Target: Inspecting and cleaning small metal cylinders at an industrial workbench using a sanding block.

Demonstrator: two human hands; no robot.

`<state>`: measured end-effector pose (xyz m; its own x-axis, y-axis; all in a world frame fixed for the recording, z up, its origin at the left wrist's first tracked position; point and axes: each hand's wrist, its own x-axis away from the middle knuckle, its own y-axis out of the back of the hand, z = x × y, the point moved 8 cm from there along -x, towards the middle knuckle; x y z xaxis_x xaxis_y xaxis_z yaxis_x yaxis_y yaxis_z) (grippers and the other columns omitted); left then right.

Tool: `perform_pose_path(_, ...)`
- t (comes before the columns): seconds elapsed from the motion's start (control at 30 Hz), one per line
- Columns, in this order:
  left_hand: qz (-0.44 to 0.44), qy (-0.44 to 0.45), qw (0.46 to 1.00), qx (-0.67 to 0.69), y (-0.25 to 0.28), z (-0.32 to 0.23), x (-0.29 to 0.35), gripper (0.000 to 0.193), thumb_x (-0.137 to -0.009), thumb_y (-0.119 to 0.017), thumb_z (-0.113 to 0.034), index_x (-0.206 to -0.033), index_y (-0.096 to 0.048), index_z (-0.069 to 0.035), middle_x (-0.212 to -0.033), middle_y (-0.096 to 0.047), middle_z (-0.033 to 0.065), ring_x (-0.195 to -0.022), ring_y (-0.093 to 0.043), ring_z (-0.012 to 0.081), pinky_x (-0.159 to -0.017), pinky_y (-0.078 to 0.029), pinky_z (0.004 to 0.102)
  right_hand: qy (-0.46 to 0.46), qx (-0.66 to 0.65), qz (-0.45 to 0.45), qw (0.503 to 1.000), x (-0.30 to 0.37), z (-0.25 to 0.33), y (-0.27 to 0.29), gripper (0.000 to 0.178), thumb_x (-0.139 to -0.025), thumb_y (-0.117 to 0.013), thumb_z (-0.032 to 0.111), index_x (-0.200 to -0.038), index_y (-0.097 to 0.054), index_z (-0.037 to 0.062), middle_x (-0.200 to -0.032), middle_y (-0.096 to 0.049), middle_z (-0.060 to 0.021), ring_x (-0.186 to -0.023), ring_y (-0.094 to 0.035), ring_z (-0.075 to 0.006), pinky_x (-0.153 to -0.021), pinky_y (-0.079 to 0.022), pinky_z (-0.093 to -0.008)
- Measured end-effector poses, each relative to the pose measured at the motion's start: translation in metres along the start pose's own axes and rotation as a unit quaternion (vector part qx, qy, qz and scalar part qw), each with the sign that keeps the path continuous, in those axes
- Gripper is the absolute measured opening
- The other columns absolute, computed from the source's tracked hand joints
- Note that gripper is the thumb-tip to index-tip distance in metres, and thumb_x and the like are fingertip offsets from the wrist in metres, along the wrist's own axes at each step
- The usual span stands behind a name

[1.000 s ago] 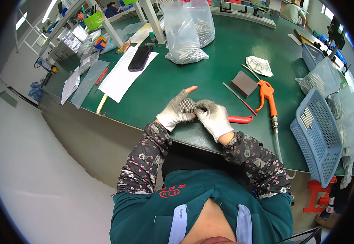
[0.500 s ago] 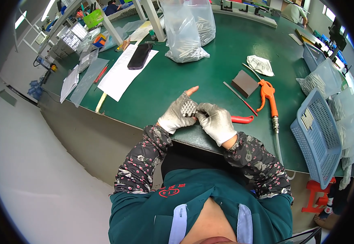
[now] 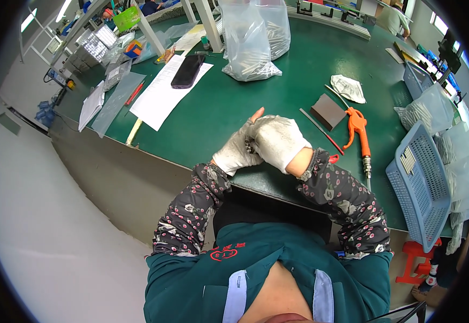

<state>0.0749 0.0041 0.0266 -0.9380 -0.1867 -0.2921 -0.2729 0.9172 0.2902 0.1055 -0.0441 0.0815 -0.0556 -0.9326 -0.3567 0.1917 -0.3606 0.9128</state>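
Two gloved hands met over the near edge of the green table (image 3: 229,107), and we could see them pressed together. Our left hand (image 3: 237,153), in a fingerless white knit glove, had its bare thumb sticking up while the other fingers curled around a small dark metal part (image 3: 250,144). Our right hand (image 3: 278,141), in a full white glove, was closed over the left fingers and covered most of that part, so we could not tell its shape; it sat between the two hands just above the tabletop.

Beside the right hand lay an orange air blow gun (image 3: 358,129) with its hose running toward the table edge, a thin rod (image 3: 320,130) and a dark square pad (image 3: 329,111). A crumpled white cloth (image 3: 348,88) rested farther off. Farther right stood a blue plastic mesh basket (image 3: 420,183). Well beyond the hands stood two clear plastic bags (image 3: 253,43) filled with slim pale pieces, and to the left a black phone (image 3: 187,70) lay on white paper sheets (image 3: 162,97). Nothing blocked the space between hands and tools.
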Motion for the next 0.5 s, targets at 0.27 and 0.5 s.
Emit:
perform_pose_path(0.27, -0.012, 0.001, 1.000, 0.006, 0.002, 0.005, 0.000, 0.112, -0.058, -0.079, -0.001, -0.145, -0.008, -0.011, -0.126, -0.047, 0.0017, -0.115, -0.044, 0.0139, -0.100, -0.032, 0.0270, 0.070, 0.215, 0.027, 0.974, 0.001, 0.021, -0.007, 0.013, -0.068, -0.058, 0.009, -0.077, -0.063, 0.0020, -0.073, -0.064, -0.0096, -0.071, -0.064, -0.0222, -0.059, -0.049, -0.0325)
perform_pose_path(0.5, -0.008, 0.037, 0.998, 0.049, 0.002, 0.015, 0.004, 0.093, -0.058, -0.073, 0.001, -0.139, -0.026, -0.007, -0.122, -0.049, 0.0056, -0.112, -0.045, 0.0148, -0.097, -0.035, 0.0274, -0.007, 0.078, -0.072, 0.994, 0.006, 0.000, 0.032, 0.013, -0.070, -0.058, 0.012, -0.081, -0.058, 0.0059, -0.074, -0.059, -0.0085, -0.074, -0.060, -0.0259, -0.065, -0.048, -0.0358)
